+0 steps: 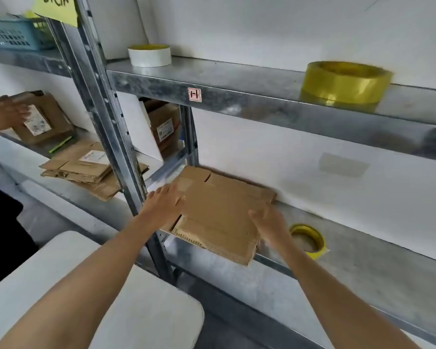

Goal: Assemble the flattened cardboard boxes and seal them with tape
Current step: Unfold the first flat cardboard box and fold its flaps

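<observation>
Item: flattened cardboard (219, 210), stacked on shelf (363, 263). Left hand (165, 201) lay flat, fingers straight, on its left edge. Right hand (269, 220) was at the right edge, too blurred to tell its grip. Best lifted level by both edges.

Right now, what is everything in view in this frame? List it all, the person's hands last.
flattened cardboard boxes: one stack, brown, overhanging the lower shelf's front edge
cardboard pile: one, brown, flattened, left bay
left parcel: one, brown, labelled, left bay
middle parcel: one, brown, labelled, behind the upright
white tape roll: one, upper shelf
upper yellow tape roll: one, upper shelf, right
lower yellow tape roll: one, flat on lower shelf
basket: one, blue, top left
shelving: one, grey metal
table: one, white, bottom left
another person's hand: one, touching left parcel
left hand: flat on the stack
right hand: at the stack's right edge, grip blurred
</observation>
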